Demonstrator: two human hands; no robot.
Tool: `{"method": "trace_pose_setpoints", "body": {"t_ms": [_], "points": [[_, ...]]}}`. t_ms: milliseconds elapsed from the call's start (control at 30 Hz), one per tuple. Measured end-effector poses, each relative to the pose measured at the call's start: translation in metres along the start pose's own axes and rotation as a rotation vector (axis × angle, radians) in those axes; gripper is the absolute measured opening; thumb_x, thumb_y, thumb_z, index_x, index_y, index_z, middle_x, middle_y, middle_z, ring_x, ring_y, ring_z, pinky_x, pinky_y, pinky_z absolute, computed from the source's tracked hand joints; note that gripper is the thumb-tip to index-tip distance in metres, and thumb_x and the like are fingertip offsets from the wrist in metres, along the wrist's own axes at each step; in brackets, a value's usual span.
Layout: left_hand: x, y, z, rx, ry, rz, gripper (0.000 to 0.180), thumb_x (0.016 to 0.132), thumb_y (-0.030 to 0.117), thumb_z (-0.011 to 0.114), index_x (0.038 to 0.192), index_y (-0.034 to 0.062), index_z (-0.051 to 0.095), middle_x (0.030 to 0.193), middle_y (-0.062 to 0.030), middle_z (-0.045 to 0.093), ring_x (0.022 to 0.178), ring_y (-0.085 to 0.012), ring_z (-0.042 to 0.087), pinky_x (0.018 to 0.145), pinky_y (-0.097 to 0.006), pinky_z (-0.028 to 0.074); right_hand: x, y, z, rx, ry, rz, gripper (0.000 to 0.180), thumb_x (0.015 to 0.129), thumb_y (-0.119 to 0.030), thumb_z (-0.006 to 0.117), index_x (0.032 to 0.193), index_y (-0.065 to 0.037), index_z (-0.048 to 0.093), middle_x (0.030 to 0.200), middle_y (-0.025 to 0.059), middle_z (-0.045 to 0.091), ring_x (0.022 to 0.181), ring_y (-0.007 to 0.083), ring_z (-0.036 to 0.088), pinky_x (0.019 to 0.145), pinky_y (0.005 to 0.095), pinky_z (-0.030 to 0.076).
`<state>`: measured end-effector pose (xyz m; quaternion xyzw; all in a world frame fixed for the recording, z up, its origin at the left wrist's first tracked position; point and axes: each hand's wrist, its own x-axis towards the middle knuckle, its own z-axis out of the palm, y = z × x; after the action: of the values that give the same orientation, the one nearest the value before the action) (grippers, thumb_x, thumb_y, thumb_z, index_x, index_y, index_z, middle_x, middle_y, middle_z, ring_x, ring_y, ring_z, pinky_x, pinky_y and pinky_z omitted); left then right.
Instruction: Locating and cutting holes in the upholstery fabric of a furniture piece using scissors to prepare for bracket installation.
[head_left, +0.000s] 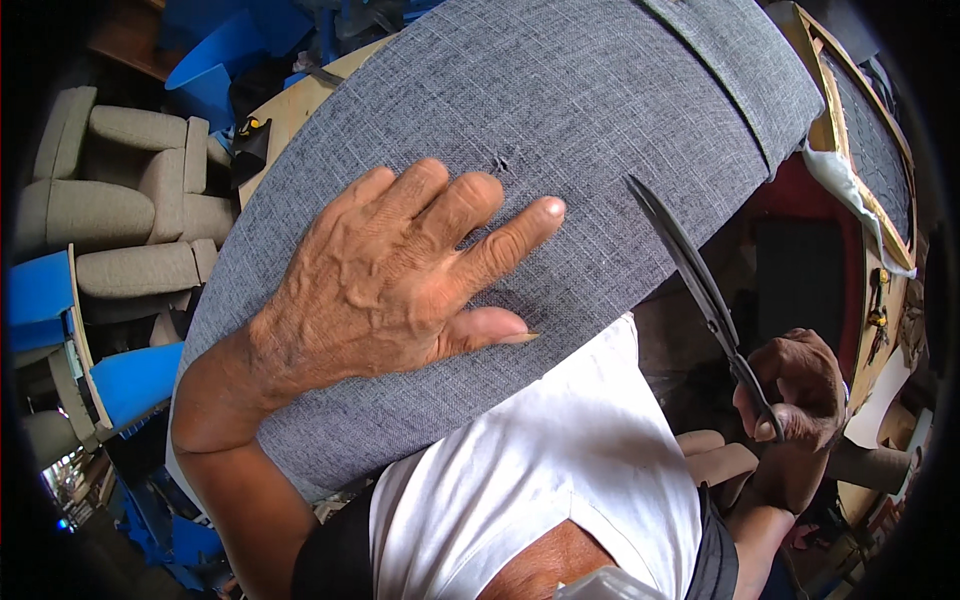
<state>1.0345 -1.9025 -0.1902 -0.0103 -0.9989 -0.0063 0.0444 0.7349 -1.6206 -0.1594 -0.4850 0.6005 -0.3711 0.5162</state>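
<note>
Left hand (400, 270) laid flat, palm down, on a large cushion panel covered in grey woven fabric (560, 110), fingers spread and pointing toward upper right, thumb extended along the lower edge of the fabric; gripping nothing, only pressing on the surface. Grey panel tilted across the centre of view, from lower left up to upper right, resting against the white shirt (560, 470) at the chest. Small dark snag or hole in the fabric (500, 163) just above the fingertips. Right hand (795, 385) well apart from the left, low at the right, closed around the handles of black scissors (700, 290). Scissor blades closed together, pointing up and left, tip lying over or just beside the panel's right-hand edge; contact with the fabric not determinable. Beige seat cushions (120, 200) stacked at far left, blue sheet material (135, 380) beside them. Wooden frame with dark mesh (870, 140) at upper right, behind the panel.
</note>
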Motion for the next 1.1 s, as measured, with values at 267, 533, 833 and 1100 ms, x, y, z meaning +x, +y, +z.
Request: {"method": "trace_pose_setpoints", "body": {"t_ms": [267,533,833,1100], "points": [[-0.003,0.002,-0.002,-0.043,-0.014,0.002,0.08,0.1,0.071,0.046,0.161,0.0189,0.053,0.108,-0.0037,0.049,0.086,-0.018,0.05,0.075,-0.035,0.053,-0.009,0.01,0.013,-0.154,0.193,-0.055,0.059,0.084,-0.066,0.078,0.078,-0.007,0.072,0.062,0.0003,0.066,0.049,0.0154,0.063,0.052,0.0292,0.042],[-0.006,0.004,-0.001,-0.082,0.014,0.011,0.075,0.1,0.066,0.052,0.157,0.0172,0.057,0.109,-0.0026,0.052,0.085,-0.0157,0.051,0.071,-0.031,0.054,-0.01,0.012,0.012,-0.134,0.146,-0.096,0.058,0.087,-0.065,0.078,0.079,-0.008,0.07,0.06,-0.0019,0.064,0.045,0.0134,0.061,0.049,0.0264,0.041],[-0.008,0.006,-0.001,-0.085,0.024,0.003,0.073,0.101,0.066,0.051,0.154,0.0159,0.06,0.108,-0.002,0.053,0.082,-0.0151,0.051,0.069,-0.03,0.053,-0.02,-0.005,0.01,-0.181,0.16,0.212,0.076,0.074,-0.083,0.073,0.076,-0.007,0.073,0.074,0.0054,0.071,0.066,0.021,0.063,0.07,0.0354,0.044],[-0.002,0.004,-0.005,-0.078,0.005,0.006,0.073,0.1,0.066,0.054,0.152,0.0143,0.062,0.108,-0.0019,0.055,0.083,-0.016,0.052,0.069,-0.03,0.053,-0.015,0.002,0.01,-0.188,0.148,0.032,0.066,0.083,-0.07,0.078,0.078,-0.005,0.07,0.073,0.008,0.072,0.057,0.0228,0.069,0.058,0.0312,0.05]]}}
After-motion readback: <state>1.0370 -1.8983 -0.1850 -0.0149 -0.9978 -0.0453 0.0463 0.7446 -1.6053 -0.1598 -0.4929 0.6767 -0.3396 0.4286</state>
